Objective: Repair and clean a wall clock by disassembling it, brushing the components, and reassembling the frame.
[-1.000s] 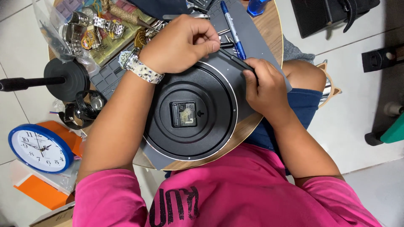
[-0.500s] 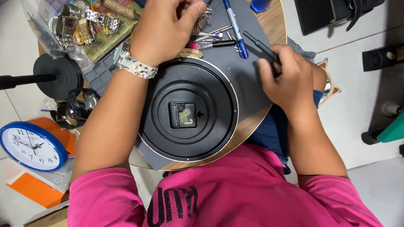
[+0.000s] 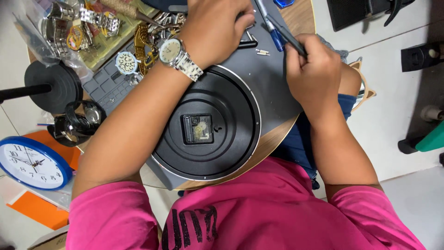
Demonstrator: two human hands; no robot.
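Clock back point(image 3: 206, 132), black and round, lies face down at the centre of the frame on your grey mat point(image 3: 268, 88), its small square movement point(image 3: 198, 129) open in the middle. At the far left a blue-rimmed wall clock point(image 3: 31, 163) rests on orange paper, with a black round stand point(image 3: 48, 85) above it and a tray of watch straps and parts point(image 3: 99, 28) in the upper left. Your left hand point(image 3: 215, 28), a metal wristwatch point(image 3: 178, 55) on its wrist, reaches over the clock's upper edge to small tools at the top of the surface; its fingers are curled down, and you cannot tell what they grip. That forearm crosses the clock's left side. To the right, your right hand point(image 3: 314, 69) has its fingers closed round a dark slim tool point(image 3: 286, 34), beside a blue pen point(image 3: 273, 28). Since half a second ago both hands sit higher in the frame, the right one clear of the clock's rim.
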